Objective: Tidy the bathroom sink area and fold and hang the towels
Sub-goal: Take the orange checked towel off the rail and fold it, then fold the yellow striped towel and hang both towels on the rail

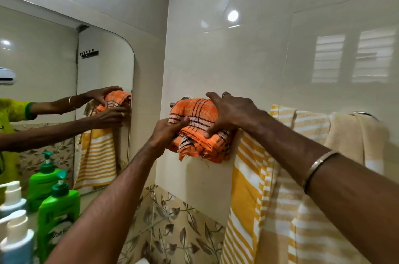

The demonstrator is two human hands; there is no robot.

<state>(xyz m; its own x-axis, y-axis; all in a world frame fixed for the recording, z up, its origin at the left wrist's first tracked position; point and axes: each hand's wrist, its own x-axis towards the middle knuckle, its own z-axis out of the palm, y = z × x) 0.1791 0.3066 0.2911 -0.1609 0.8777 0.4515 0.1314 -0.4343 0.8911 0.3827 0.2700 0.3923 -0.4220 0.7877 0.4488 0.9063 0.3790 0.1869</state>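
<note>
I see the orange towel [199, 127] bunched over the rail [180, 100] at its left end. My left hand [168, 132] pinches its left edge; my right hand [228, 112] grips it from above, beside the striped towel [259, 188].

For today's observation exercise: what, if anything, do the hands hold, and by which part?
Both grip the folded orange checked towel on the rail: left hand pinches its left edge, right hand lies over its top right, thumb on the front.
</note>
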